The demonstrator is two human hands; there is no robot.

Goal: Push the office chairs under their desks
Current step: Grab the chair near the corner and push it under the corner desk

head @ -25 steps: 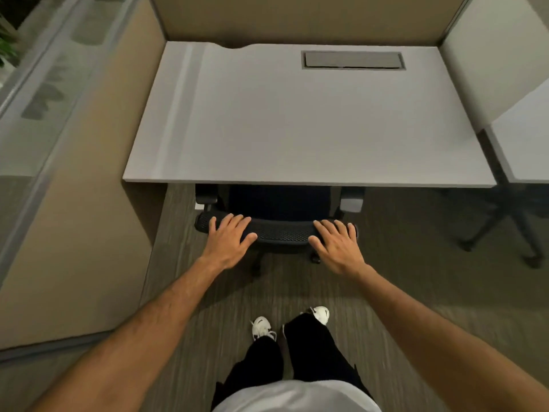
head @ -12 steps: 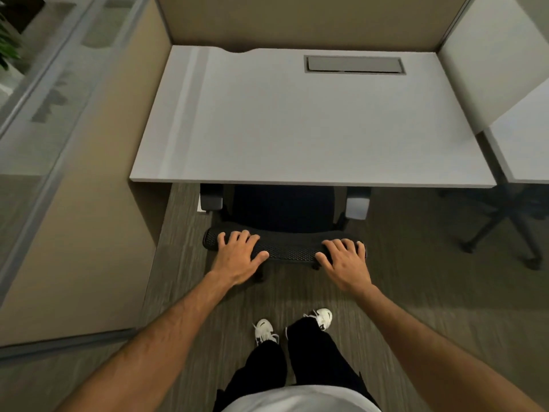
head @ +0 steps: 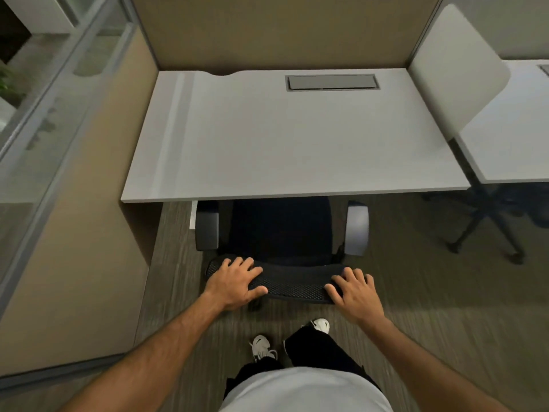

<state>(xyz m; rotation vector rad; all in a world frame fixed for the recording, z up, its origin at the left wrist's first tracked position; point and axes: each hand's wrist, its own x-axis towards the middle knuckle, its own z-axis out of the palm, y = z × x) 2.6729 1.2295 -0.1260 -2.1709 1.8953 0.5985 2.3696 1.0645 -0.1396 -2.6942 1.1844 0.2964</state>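
Resting hands [head: 234,282] on chair back [head: 292,282], desk [head: 282,144] edge ahead

Chair [head: 282,233] partly under tabletop [head: 297,138], backrest top sticking out at near edge. Left hand [head: 234,282] and right hand [head: 356,292] on backrest top, near its left and right ends. Second chair [head: 490,221] right of tabletop. Partition [head: 282,31] behind tabletop.

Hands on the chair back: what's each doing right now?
Left hand: open, fingers spread, resting flat on the chair back.
Right hand: open, resting flat on it too, gripping nothing.
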